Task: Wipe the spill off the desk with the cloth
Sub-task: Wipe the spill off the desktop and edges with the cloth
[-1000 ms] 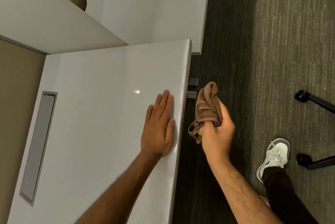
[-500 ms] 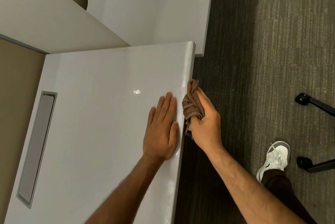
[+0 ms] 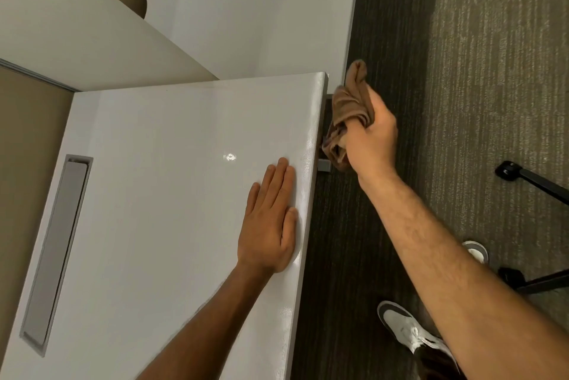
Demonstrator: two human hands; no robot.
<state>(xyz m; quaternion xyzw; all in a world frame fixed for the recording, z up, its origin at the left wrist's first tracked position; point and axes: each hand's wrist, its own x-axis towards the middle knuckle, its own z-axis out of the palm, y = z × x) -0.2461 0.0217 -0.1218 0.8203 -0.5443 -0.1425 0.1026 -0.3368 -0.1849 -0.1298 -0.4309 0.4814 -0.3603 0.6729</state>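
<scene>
A white glossy desk (image 3: pixel 160 195) fills the left and middle of the head view. My left hand (image 3: pixel 271 222) lies flat on it near its right edge, fingers together and pointing away from me. My right hand (image 3: pixel 371 136) is off the desk's right side, above the carpet, fisted around a bunched brown cloth (image 3: pixel 349 111). The cloth hangs just beside the desk's far right corner, apart from the top surface. A thin wet sheen with small droplets (image 3: pixel 308 145) runs along the desk's right edge. A bright light reflection (image 3: pixel 229 157) shows on the top.
A grey cable tray slot (image 3: pixel 57 244) is set into the desk's left side. More white desks (image 3: pixel 246 4) stand beyond. Dark carpet (image 3: pixel 462 71) lies to the right, with black chair base legs (image 3: pixel 529 179) and my white shoe (image 3: pixel 409 330).
My right hand has carried the cloth from the desk's right edge forward along it, to beside the far right corner. My left hand has stayed flat in the same spot.
</scene>
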